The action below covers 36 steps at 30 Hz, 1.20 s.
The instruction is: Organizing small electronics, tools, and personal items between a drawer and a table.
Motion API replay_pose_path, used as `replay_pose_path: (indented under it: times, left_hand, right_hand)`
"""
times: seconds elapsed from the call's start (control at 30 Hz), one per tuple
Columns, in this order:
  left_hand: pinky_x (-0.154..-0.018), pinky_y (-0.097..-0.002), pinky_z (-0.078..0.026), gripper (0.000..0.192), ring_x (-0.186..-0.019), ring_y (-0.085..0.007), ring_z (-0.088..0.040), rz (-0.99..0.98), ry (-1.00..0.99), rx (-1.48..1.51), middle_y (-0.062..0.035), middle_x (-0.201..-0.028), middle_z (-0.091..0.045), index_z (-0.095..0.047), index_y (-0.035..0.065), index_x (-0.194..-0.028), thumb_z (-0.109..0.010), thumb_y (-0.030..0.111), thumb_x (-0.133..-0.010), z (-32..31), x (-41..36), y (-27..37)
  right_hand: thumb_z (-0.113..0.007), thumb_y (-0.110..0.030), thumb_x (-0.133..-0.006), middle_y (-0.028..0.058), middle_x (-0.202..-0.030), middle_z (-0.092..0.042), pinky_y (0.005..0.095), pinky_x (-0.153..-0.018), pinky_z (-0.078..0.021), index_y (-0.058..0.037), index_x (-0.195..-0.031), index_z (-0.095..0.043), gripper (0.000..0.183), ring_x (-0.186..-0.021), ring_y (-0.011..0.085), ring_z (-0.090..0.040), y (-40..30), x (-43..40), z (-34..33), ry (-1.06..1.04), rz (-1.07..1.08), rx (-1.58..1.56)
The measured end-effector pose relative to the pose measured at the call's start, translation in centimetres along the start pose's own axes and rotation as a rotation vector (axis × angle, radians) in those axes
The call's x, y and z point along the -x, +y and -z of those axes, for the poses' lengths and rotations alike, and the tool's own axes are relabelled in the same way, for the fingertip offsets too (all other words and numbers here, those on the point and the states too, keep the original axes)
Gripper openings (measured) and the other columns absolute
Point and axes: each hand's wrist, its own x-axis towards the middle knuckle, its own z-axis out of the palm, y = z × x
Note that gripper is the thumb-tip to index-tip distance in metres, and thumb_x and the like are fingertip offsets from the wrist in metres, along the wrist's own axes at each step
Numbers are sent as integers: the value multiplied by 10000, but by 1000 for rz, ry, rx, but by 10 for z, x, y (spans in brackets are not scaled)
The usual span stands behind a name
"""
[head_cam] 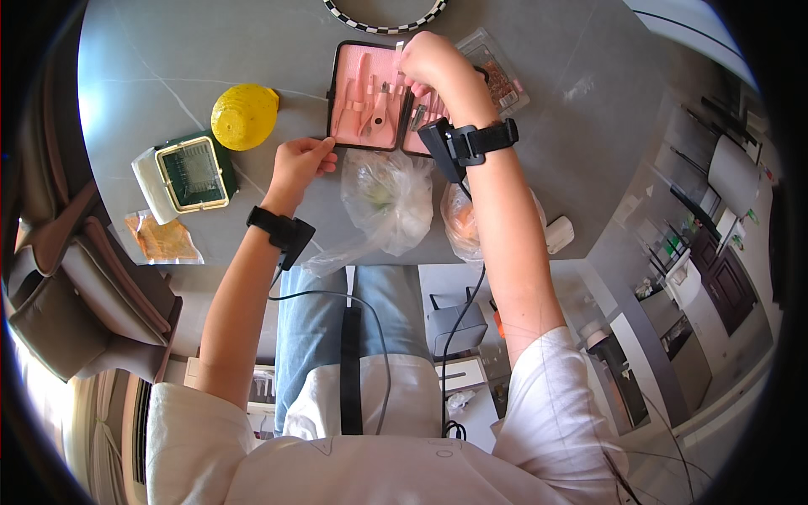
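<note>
An unfolded manicure case (pixel 336 95) with a black rim and pink lining lies on the grey table. Its left half holds pink-handled nippers (pixel 379 118) and several slim pink tools. In the right half, a nail clipper (pixel 417 117) and more tools sit partly under my right arm. My left hand (pixel 306 163) pinches the case's lower left corner between thumb and fingers. Above the fold, my right hand (pixel 431 62) grips a slim pink tool (pixel 399 53) with a flat metal tip pointing up. The hand hides part of that tool.
Clear plastic bags (pixel 388 205) lie between the case and my body. A yellow rounded object (pixel 243 118) and a green box (pixel 193 173) stand left, above an orange-brown packet (pixel 163 238). A clear plastic box (pixel 495 69) and a checkered ring (pixel 386 29) lie beyond.
</note>
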Motion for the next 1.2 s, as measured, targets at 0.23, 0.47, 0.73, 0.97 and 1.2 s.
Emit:
replay_pose_path:
  times: [0.23,0.47,0.73,0.97,1.2]
  left_hand:
    - [-506,-203,-419,229,-552,-92,-555,-15,-3,28,-50,-678,-608,-593,-11,-767,-618,215,-787,-3,2,1]
    - [-503,-202,-415,233,-547,-92,-556,-25,0,24,-51,-672,-606,-593,-9,-765,-623,222,-784,1,-1,-2]
    - [-515,-203,-422,238,-558,-95,-561,-25,-15,22,-51,-676,-608,-595,-10,-772,-624,226,-784,-1,2,1]
    - [-520,-203,-423,236,-563,-93,-559,-14,-11,27,-49,-676,-606,-594,-14,-778,-618,221,-788,0,0,1]
    - [-522,-201,-419,234,-567,-89,-558,-11,-12,7,-45,-676,-606,-596,-8,-774,-616,225,-789,-1,2,3]
  right_hand:
    - [-674,-185,-589,216,-655,-585,363,-627,-489,15,-666,-633,219,-639,335,-599,7,5,7,359,140,114]
    - [-693,-268,-631,205,-626,-587,356,-609,-487,20,-652,-634,294,-632,330,-598,-8,15,-5,430,72,13]
    - [-551,-60,-596,243,-673,-578,406,-624,-487,33,-671,-618,137,-678,387,-585,-26,13,-13,479,93,134]
    - [-560,-69,-566,242,-676,-576,398,-617,-490,40,-663,-611,154,-674,393,-579,-24,0,-9,442,102,162]
    - [-574,-64,-543,238,-637,-559,386,-583,-490,34,-628,-603,133,-654,382,-581,-15,9,-16,379,98,126]
